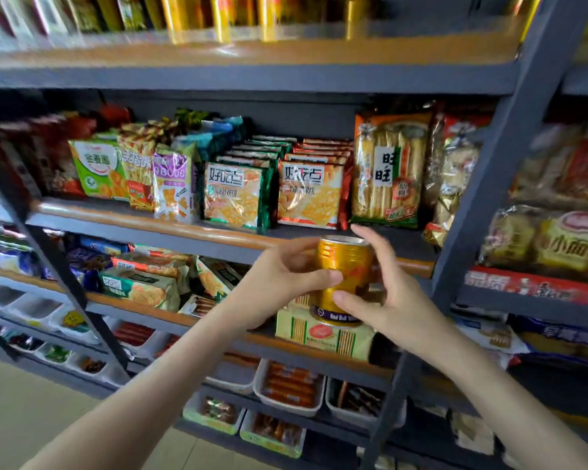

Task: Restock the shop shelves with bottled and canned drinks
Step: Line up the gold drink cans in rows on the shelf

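Observation:
A gold drink can (345, 266) with a dark band near its base is held upright in front of the snack shelves. My left hand (282, 283) grips it from the left, thumb across its front. My right hand (384, 293) is on its right side, thumb on the lower front and fingers curved behind the can. Several more gold cans (269, 18) stand in a row on the top shelf, blurred.
Grey metal shelving with orange-edged boards (218, 228) holds biscuit and rice-cracker packs (238, 195) at can height. A yellow box (323, 334) sits just under the can. White trays of sausages (289, 388) fill the lower shelves. A grey upright post (489, 184) stands to the right.

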